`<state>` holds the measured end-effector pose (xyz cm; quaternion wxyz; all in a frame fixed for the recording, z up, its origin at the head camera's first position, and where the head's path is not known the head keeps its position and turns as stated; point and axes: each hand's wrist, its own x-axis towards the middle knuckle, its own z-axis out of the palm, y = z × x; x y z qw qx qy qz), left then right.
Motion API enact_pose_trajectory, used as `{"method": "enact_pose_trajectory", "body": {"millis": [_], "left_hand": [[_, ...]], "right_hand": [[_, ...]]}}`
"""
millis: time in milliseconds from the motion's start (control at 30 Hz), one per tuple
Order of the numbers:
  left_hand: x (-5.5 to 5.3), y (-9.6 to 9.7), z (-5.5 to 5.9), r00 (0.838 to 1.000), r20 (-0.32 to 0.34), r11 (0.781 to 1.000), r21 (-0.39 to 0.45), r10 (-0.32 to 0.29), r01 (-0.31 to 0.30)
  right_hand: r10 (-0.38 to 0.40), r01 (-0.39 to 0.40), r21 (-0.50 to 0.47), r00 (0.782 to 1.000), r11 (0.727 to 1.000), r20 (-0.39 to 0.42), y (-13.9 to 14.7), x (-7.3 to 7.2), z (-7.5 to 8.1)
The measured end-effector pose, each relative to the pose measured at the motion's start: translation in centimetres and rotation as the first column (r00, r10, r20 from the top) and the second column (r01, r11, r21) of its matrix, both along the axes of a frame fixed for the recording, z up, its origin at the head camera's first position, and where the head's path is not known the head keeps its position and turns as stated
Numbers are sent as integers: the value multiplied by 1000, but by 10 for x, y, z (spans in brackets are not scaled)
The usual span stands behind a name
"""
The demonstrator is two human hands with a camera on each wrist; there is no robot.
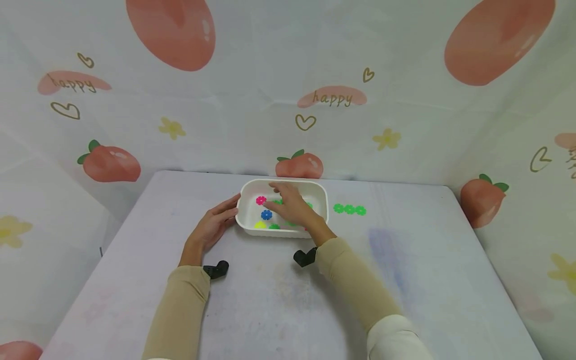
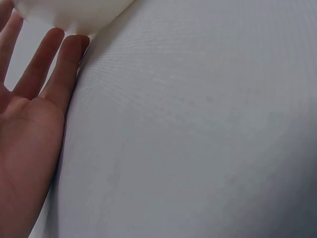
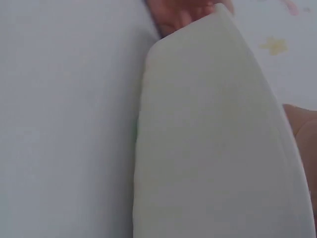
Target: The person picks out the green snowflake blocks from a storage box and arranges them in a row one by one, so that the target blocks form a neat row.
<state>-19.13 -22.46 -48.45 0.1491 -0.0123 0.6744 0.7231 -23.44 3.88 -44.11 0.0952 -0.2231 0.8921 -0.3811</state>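
Observation:
A white plastic basin [image 1: 252, 231] stands near the back of the table, with several flower-shaped plastic discs lying inside. Among them are a pink disc [image 1: 260, 200], a blue disc [image 1: 266, 215], a yellow disc [image 1: 260, 225] and a green disc [image 1: 274, 227]. My left hand [image 1: 210, 227] rests against the basin's left end; its extended fingertips touch the outer wall in the left wrist view. My right hand [image 1: 292, 204] reaches over the basin's front rim, thumb and fingers spread above the discs. In the right wrist view the basin's wall [image 3: 213, 129] hides most of that hand.
Right of the basin, three green discs [image 1: 350, 209] lie in a row on the table [image 1: 270, 310]. A patterned cloth backdrop [image 1: 252, 115] rises behind the table. Black wrist devices [image 1: 217, 270] stick out below both hands.

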Motion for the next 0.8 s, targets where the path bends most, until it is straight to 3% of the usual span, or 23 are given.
{"method": "enact_pose_trajectory", "body": {"millis": [200,533,800], "left_hand": [[-2,-1,0,1000,-3,1000,3,3,-3],[-2,3,-3,1000,4,1000,-2,-2,2],[-1,1,-4,1000,10,999,-34,3,-3]], "right_hand": [[-48,58,-116,995,992,88,-10,-4,-5],[-105,118,-106,987,987,123,-11,-7,-15],[-82,88,-40,987,995,136,-14,-8,-15]]}}
